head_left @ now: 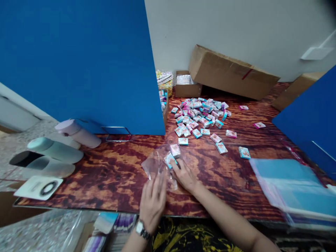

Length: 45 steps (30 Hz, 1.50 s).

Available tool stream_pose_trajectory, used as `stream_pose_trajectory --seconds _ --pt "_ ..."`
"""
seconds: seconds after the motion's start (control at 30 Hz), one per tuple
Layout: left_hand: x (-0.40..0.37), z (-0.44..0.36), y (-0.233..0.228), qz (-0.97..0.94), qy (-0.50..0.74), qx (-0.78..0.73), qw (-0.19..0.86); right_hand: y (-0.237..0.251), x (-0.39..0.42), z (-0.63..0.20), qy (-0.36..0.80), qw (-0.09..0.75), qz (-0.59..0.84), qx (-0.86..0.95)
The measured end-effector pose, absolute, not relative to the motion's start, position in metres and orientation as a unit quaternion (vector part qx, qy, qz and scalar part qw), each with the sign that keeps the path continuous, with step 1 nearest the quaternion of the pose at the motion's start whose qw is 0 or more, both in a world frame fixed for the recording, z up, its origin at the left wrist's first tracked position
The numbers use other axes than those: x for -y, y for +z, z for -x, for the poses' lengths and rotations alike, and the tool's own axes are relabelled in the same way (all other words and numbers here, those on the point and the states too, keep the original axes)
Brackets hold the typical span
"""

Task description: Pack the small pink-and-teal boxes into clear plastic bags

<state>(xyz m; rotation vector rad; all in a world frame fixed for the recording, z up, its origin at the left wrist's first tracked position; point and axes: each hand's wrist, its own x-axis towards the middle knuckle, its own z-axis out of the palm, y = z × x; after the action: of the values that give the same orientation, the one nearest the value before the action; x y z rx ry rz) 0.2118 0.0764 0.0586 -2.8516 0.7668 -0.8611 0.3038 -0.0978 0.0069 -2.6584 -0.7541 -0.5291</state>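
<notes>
A clear plastic bag (pixel 151 163) lies flat near the front of the wooden table. My left hand (pixel 152 197), a watch on its wrist, rests on the bag's near edge with the fingers stretched out. The fingers of my right hand (pixel 185 176) are closed on a small blue-and-white box (pixel 169 159), which lies at the bag's right part. Just behind it, a small pink-and-white box (pixel 175 150) touches or nearly touches it. Whether these boxes are inside the bag or on top of it, I cannot tell. Farther back spreads a heap of similar small boxes (pixel 196 113).
Blue dividers (pixel 78 63) stand at left and right. Bottles (pixel 55 150) and a white phone-like device (pixel 39 187) sit at the left. A stack of plastic bags (pixel 296 189) lies at the right. Cardboard boxes (pixel 231 73) are along the wall.
</notes>
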Motion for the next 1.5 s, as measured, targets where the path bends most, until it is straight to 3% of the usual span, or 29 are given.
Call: stream_pose_trajectory --seconds 0.1,0.37,0.87,1.5 --pt "-0.056 -0.195 0.047 0.91 -0.255 -0.326 0.009 0.004 0.101 -0.303 -0.191 0.178 0.929 0.264" --pt "-0.028 -0.192 0.008 0.97 -0.094 -0.225 0.015 0.001 0.099 -0.308 -0.189 0.175 0.926 0.274" --pt "-0.02 -0.201 0.016 0.975 -0.118 -0.187 0.003 0.009 0.104 -0.314 -0.229 0.077 0.923 0.299" --pt "-0.021 -0.184 0.002 0.978 -0.108 -0.18 -0.015 -0.001 0.077 -0.35 -0.285 0.16 0.903 0.277"
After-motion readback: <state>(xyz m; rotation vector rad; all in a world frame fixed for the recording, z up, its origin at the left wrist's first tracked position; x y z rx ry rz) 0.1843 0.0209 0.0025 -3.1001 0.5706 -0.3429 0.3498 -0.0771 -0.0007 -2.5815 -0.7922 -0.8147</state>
